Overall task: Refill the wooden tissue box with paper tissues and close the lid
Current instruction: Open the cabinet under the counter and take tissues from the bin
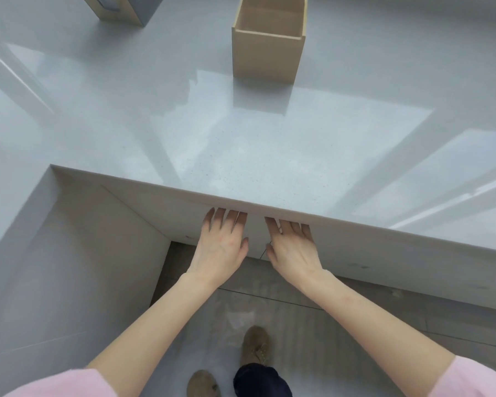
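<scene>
A light wooden tissue box (pixel 268 57) stands upright on the grey glossy countertop (pixel 241 144), far from the front edge; its top is open and no tissues show inside. My left hand (pixel 222 242) and my right hand (pixel 294 247) are stretched out side by side below the counter's front edge, palms down, fingers apart, fingertips hidden under the overhang. Neither hand holds anything. No loose tissues are in view.
Another object with wooden edges and grey faces (pixel 121 10) stands at the back left, cut off by the frame. The counter has an L-shaped recess at the left (pixel 78 224). My brown shoes (pixel 255 346) stand on the floor below.
</scene>
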Tool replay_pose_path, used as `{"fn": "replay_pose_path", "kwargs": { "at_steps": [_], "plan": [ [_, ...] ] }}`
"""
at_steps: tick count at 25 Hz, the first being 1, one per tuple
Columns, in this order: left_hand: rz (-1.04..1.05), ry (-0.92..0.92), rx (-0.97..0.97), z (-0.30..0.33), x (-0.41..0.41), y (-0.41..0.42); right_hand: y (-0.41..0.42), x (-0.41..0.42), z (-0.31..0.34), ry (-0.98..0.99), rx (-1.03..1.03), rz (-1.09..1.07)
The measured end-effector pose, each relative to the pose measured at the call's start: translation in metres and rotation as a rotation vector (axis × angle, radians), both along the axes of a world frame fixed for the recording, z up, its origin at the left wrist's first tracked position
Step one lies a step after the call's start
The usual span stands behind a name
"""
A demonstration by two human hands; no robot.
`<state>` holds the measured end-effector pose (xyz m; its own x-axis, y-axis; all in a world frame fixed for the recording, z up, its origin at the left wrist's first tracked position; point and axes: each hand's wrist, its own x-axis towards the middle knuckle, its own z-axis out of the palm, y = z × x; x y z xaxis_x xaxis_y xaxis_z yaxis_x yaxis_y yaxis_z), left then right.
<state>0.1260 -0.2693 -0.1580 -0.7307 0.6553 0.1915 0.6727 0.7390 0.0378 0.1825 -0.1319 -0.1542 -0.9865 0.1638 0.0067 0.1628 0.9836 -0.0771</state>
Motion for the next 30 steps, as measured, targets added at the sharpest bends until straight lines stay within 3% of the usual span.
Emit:
{"fn": "replay_pose_path", "kwargs": {
  "at_steps": [8,14,18,25,30],
  "plan": [
    [0.090,-0.056,-0.044,-0.002,-0.006,0.017,-0.005,0.002,-0.011,0.157,0.001,-0.018],
    [0.121,-0.041,0.104,0.000,0.007,0.004,-0.011,0.017,-0.011,0.266,-0.118,-0.028],
    [0.087,-0.085,0.181,0.000,0.029,-0.024,-0.033,0.035,0.001,0.239,-0.153,-0.049],
    [0.078,-0.194,0.252,0.007,0.065,-0.079,-0.085,0.074,0.004,0.132,-0.579,-0.165],
    [0.029,-0.215,0.257,0.009,0.078,-0.115,-0.129,0.094,0.009,0.071,-0.613,-0.226]
  ]
}}
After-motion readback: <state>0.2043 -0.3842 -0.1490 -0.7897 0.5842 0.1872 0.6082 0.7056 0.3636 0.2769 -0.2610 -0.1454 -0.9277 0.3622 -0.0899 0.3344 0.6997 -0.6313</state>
